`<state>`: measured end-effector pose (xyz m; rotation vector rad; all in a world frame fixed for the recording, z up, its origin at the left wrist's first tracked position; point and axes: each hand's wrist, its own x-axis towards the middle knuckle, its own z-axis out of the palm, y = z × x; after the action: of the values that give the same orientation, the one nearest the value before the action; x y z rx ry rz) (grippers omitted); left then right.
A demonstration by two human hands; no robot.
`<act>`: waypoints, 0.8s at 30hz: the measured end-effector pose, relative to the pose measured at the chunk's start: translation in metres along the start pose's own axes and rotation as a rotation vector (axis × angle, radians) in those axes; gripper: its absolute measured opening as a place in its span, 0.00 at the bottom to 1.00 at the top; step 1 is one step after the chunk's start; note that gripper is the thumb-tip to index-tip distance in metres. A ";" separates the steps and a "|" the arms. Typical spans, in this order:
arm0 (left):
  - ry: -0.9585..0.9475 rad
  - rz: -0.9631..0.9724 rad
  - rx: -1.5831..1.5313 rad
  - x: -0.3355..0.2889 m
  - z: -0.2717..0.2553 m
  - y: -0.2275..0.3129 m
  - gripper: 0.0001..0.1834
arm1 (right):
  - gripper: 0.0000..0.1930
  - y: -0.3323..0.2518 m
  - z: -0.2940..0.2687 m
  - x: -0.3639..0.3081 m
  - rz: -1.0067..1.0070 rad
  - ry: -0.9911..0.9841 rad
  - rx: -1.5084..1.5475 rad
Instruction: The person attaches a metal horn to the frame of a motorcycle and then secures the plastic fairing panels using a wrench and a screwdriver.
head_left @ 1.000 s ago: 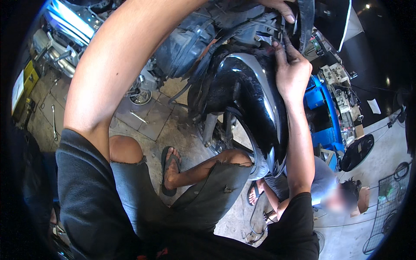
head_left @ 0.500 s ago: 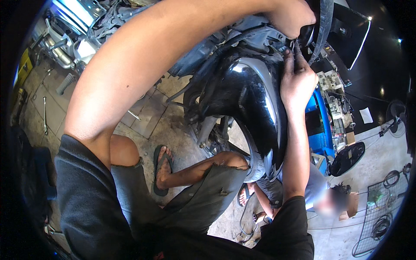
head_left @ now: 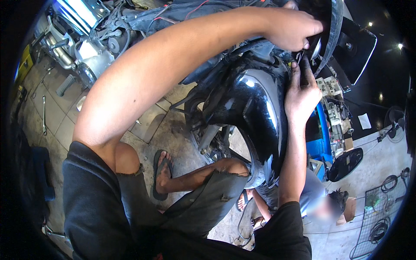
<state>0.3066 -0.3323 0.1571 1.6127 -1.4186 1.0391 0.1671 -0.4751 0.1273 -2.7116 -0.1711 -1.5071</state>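
Floor tiles [head_left: 56,104], stained and scuffed, spread beneath the work, with 1 wrench [head_left: 43,116] lying on them at the left. Filling the upper middle is a motorbike [head_left: 216,93], right in front of the person. Its glossy black panel [head_left: 265,117] curves down toward the person's bent knee [head_left: 234,167], and part of a tyre [head_left: 256,177] shows at the lower end.

From the left, 1 arm arches across the bike, and the left hand [head_left: 291,29] bends down over a dark gap just beyond the panel's top. Its fingers are curled and partly hidden; I cannot tell whether they have hold of anything. Just below it, the right hand [head_left: 302,93] comes up along the panel's right side. Its thumb and forefinger point upward, slightly apart, with dark, smudged tips at the gap; whether they pinch something, I cannot tell. Close to the right of the left hand hangs a curved black strip [head_left: 333,39].

Farther right are a black oval mirror [head_left: 345,164] and a white sheet of paper [head_left: 364,121]. Beyond the tyre, 1 other person [head_left: 311,193] in a grey top is low to the ground.
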 end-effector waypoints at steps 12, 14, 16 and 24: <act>-0.061 -0.025 -0.117 0.004 -0.009 0.000 0.26 | 0.18 0.004 -0.004 -0.006 -0.027 0.108 0.023; -0.052 0.036 -0.191 0.000 -0.013 -0.005 0.27 | 0.18 0.001 -0.003 -0.005 -0.038 0.130 0.053; -0.026 0.104 -0.217 -0.001 -0.017 -0.009 0.28 | 0.18 -0.005 -0.010 -0.006 0.052 0.038 -0.024; -0.105 0.180 -0.099 0.002 -0.025 -0.011 0.20 | 0.13 0.016 -0.005 -0.011 0.027 0.184 0.067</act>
<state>0.3149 -0.3093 0.1692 1.5087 -1.6848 0.9801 0.1590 -0.4920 0.1203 -2.4977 -0.1744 -1.6992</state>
